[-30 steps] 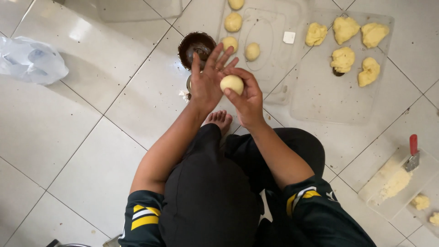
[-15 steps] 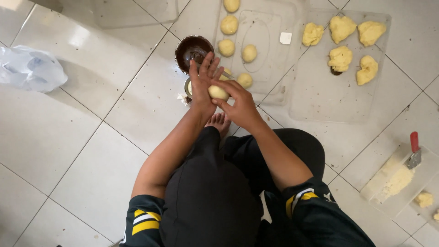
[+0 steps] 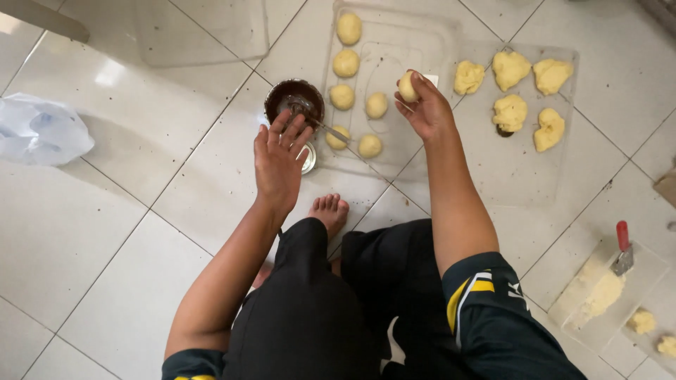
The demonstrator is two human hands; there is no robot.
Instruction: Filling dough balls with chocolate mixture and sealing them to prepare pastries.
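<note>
Bright even indoor light, sharp focus; glare patch on floor tiles point(image 3: 105, 70) upper left, soft shadows, slight wide-angle edge bend.

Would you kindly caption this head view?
Right hand holds a dough ball over the clear tray; left hand hovers open.

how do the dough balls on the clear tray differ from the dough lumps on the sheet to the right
The dough balls are smooth and round, set in neat rows; the dough lumps are rough, irregular and loosely scattered. The lumps look larger and a deeper yellow. Both are pale yellow dough on clear plastic.
</note>
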